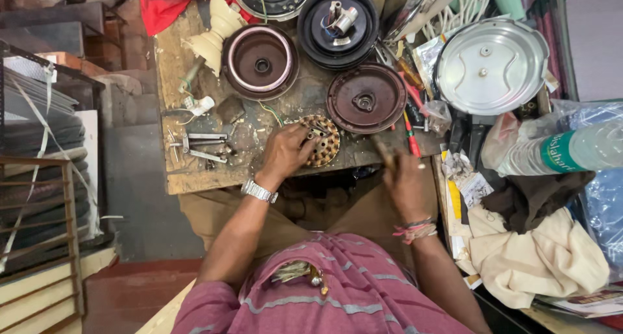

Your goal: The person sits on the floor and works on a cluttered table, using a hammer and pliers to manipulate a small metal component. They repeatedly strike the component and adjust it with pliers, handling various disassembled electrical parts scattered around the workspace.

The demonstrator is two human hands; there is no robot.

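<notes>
My left hand (283, 153) grips the round slotted metal core (320, 141) lying at the workbench's (195, 178) near edge. My right hand (403, 181) is closed around a blurred wooden-handled tool (384, 151), just right of the core.

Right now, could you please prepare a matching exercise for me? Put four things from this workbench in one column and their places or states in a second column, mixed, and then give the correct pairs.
Things:
1. round perforated metal core
2. silver pressure cooker lid
3. red-handled screwdriver
4. cream cloth

Places or states:
A. lying at the far right of the bench, underside up
B. held down by the left hand near the front edge of the bench
C. crumpled at the person's right side
D. lying between the brown round cover and the right hand

Pairs: 1-B, 2-A, 3-D, 4-C
</notes>
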